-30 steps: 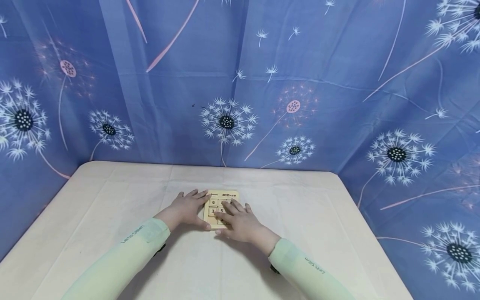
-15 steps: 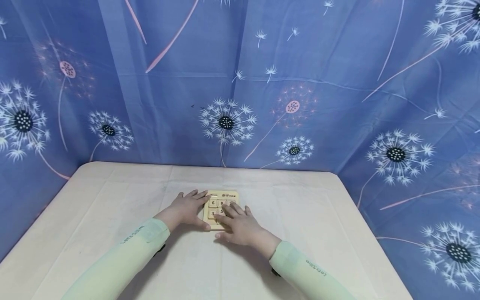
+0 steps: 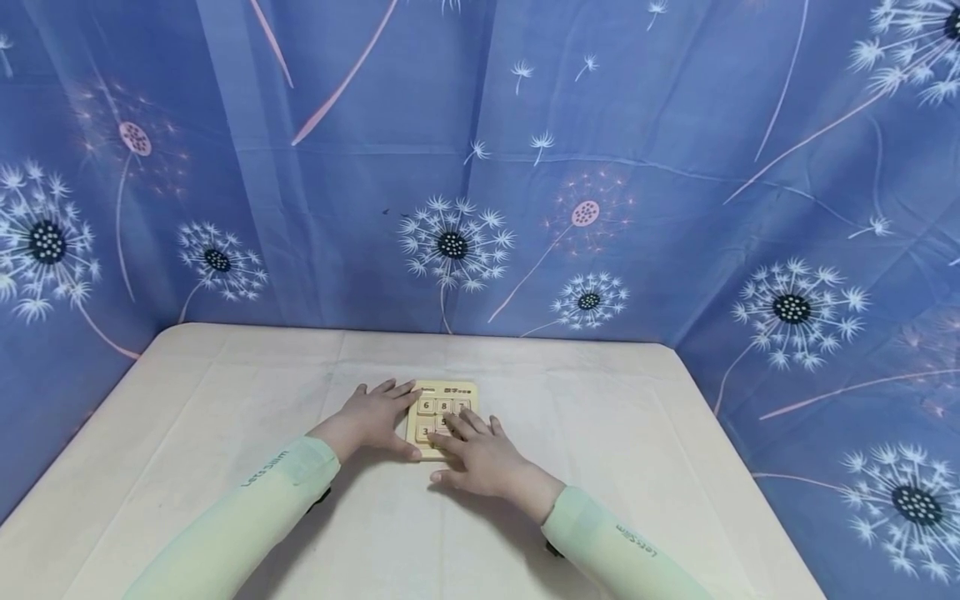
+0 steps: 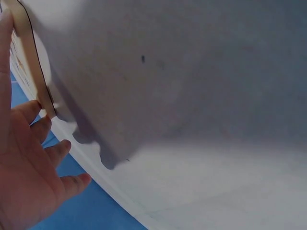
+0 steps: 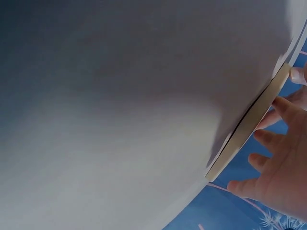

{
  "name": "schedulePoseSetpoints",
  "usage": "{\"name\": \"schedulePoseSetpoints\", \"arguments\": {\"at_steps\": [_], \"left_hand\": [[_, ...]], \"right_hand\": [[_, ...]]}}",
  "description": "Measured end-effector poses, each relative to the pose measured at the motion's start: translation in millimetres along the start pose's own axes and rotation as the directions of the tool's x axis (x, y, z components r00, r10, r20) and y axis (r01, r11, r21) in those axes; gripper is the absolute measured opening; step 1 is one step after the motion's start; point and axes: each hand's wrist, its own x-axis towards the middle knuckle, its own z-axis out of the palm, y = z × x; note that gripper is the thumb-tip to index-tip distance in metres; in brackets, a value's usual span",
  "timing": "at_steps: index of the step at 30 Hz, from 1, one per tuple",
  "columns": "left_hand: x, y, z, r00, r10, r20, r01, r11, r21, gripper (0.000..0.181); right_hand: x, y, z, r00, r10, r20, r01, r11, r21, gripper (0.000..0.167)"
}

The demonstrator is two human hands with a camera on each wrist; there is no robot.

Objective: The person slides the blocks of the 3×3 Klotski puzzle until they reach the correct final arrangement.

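Note:
A wooden number slide puzzle lies flat on the table, its tiles 6, 8 and 7 along the top row. My left hand rests at its left edge, fingers spread, one fingertip near the upper left corner and the thumb at the lower left. My right hand reaches over the lower right, with a fingertip on the tile marked 3 and other fingers over neighbouring tiles. Those tiles are mostly hidden. Both wrist views show the board's side edge and straight or slightly bent fingers touching it or close by.
A pale cloth covers the table. Behind and on both sides hangs a blue curtain with dandelion prints. Light green sleeves cover both forearms.
Under my right fingertip the 3 tile has slid toward me, down the left column. The right hand has drawn back slightly, showing more of 8 and 7. My left hand stays in place.

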Motion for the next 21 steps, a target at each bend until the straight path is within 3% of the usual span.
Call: {"name": "schedulePoseSetpoints", "arguments": {"at_steps": [21], "left_hand": [[-0.2, 1.0, -1.6, 1.0, 0.0, 0.001, 0.0, 1.0, 0.014, 0.111]], "right_hand": [[-6.8, -3.6, -3.8, 1.0, -0.003, 0.019, 0.003, 1.0, 0.018, 0.063]]}}
